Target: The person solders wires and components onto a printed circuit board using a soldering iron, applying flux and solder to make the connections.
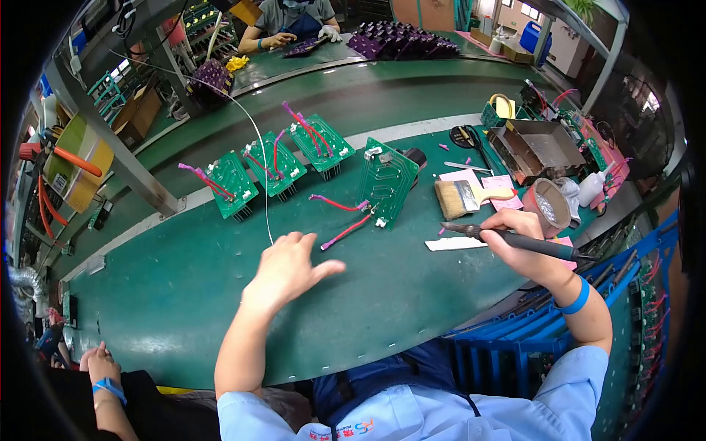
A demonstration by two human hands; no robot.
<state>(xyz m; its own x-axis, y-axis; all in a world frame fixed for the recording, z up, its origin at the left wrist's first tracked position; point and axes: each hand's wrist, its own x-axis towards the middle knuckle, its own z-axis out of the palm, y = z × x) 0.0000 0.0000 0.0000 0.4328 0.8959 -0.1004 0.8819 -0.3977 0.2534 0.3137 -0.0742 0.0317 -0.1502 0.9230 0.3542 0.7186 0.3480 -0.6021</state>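
Note:
My right hand (518,242) grips a soldering iron (526,243) by its dark handle, the tip pointing left over the bench. Below the tip lies a white strip (454,244). My left hand (287,270) hovers over the green bench, thumb spread away from the fingers. A thin solder wire (262,158) hangs down to the fingers of that hand; I cannot tell whether they touch. Beyond my hands a green circuit board (386,184) stands tilted, with red leads (346,231) reaching left. Farther left are three similar boards (229,185), leads up and pins down.
At the right are a wide brush (460,197), a metal tray (535,149), a round pot (548,206) and a white bottle (590,189). A co-worker (294,29) sits across the bench near stacked dark boards (401,40). Another person's hand (101,361) rests at lower left.

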